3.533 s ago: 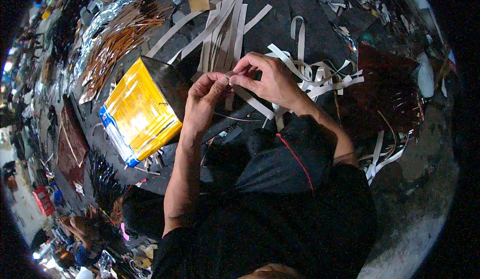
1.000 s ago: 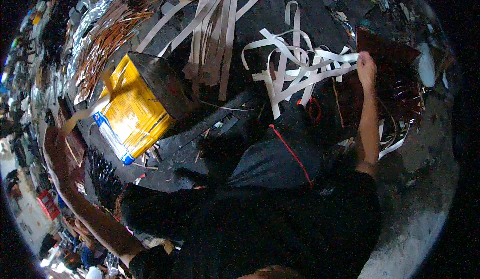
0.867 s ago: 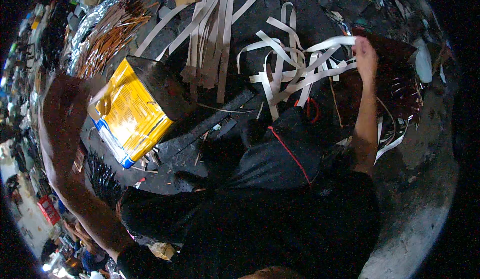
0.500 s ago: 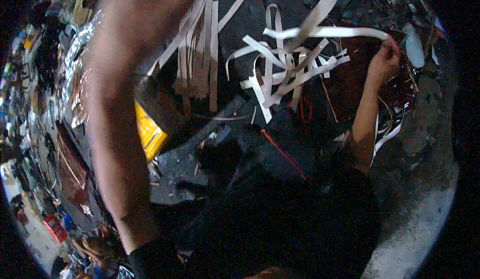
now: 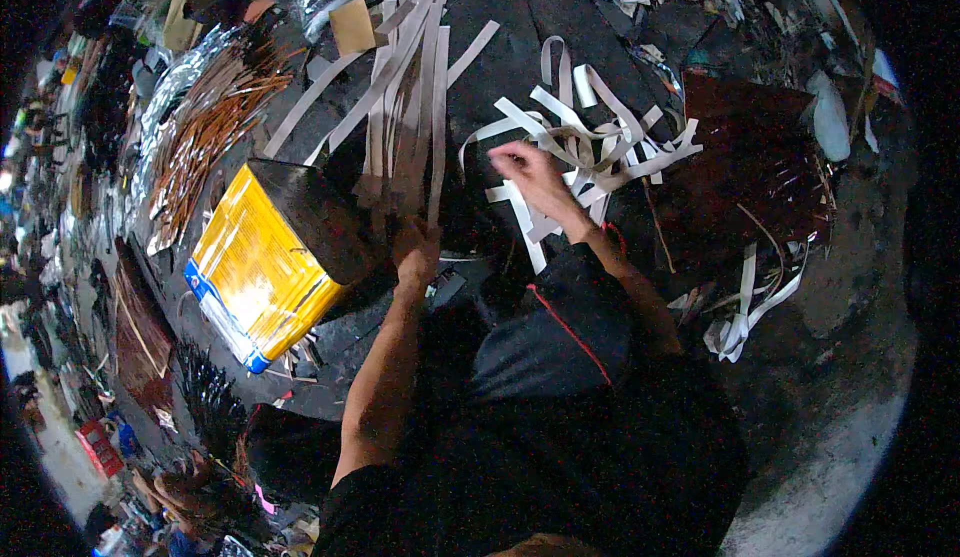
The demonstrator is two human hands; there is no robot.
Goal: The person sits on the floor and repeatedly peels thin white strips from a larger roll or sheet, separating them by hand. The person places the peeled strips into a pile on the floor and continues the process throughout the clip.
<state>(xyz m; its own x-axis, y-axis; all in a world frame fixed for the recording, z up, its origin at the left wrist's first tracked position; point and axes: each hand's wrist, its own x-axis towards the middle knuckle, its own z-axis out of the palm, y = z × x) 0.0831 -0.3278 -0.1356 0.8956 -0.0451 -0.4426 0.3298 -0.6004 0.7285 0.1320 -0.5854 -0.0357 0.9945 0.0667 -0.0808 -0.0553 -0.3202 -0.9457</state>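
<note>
Having moved inward, R hand [image 5: 540, 182] now abv curled strips [image 5: 640, 170].

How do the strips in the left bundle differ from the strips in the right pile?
The left bundle has mostly straight strips lying roughly side by side, with a few splayed outward; the right pile is tangled, with curls and loops.
The left bundle looks greyer and partly shadowed, while the right pile looks whiter.
The left bundle is longer than wide; the right pile spreads about equally both ways.
Both consist of flat, narrow, pale strips.

Pale strips [image 5: 439, 117] look matt, the yellow can [image 5: 265, 267] glossy.
</note>
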